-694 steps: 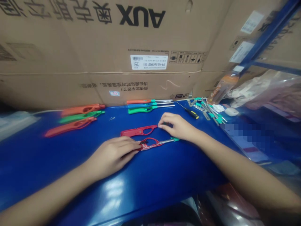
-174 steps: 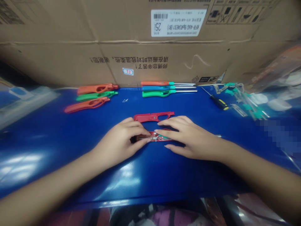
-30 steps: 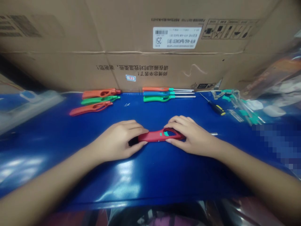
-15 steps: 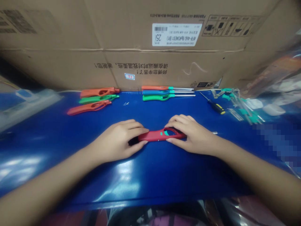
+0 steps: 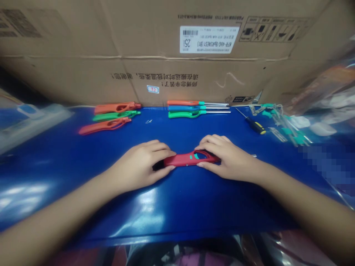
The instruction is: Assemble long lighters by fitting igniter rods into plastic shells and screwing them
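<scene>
A tall brown cardboard box [image 5: 91,66] backs the glossy blue desk [image 5: 180,214], and here, at its middle, lies the red plastic lighter handle [image 5: 181,160] with a looped trigger guard. The left hand's [image 5: 142,164] fingers pinch its butt end; the right hand's [image 5: 227,159] fingers grip around the guard. The casing looks closed up, though whether it's fastened can't be told. Behind, three long lighters with metal rods [image 5: 184,108] seem finished! Over left, three rodless plastic handles [image 5: 116,116] apparently remain to do, with loose metal-and-teal parts [image 5: 298,139] waiting right, near a black-and-yellow screwdriver [image 5: 255,125].
</scene>
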`<action>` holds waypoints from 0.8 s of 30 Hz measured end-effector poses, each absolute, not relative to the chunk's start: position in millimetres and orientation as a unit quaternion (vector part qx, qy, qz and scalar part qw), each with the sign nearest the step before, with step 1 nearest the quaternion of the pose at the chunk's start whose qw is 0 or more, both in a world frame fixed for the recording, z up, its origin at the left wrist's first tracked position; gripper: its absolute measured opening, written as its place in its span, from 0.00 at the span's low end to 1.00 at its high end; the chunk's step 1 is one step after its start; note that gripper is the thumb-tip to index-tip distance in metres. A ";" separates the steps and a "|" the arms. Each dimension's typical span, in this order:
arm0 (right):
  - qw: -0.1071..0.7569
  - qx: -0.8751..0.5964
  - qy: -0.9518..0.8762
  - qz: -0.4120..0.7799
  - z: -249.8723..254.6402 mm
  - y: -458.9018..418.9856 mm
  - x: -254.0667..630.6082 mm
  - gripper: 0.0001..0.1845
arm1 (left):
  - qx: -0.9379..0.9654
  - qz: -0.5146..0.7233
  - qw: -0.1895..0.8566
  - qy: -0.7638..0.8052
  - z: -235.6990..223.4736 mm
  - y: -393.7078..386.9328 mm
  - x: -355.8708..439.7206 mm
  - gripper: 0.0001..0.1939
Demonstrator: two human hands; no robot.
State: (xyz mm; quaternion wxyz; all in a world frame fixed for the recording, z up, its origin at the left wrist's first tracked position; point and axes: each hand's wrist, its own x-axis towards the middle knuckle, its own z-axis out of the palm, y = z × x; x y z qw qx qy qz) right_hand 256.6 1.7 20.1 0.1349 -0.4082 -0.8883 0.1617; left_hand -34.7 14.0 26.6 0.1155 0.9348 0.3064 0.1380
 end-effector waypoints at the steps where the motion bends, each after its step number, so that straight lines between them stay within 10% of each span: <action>1: 0.136 -0.408 -0.888 0.162 20.0 1.6 256.6 0.15 | 0.934 0.139 0.117 0.308 26.1 13.9 -34.8 0.13; 24: 0.140 -0.404 -0.890 0.158 20.1 0.7 255.2 0.15 | 0.937 0.140 0.091 0.307 28.9 10.7 -34.8 0.12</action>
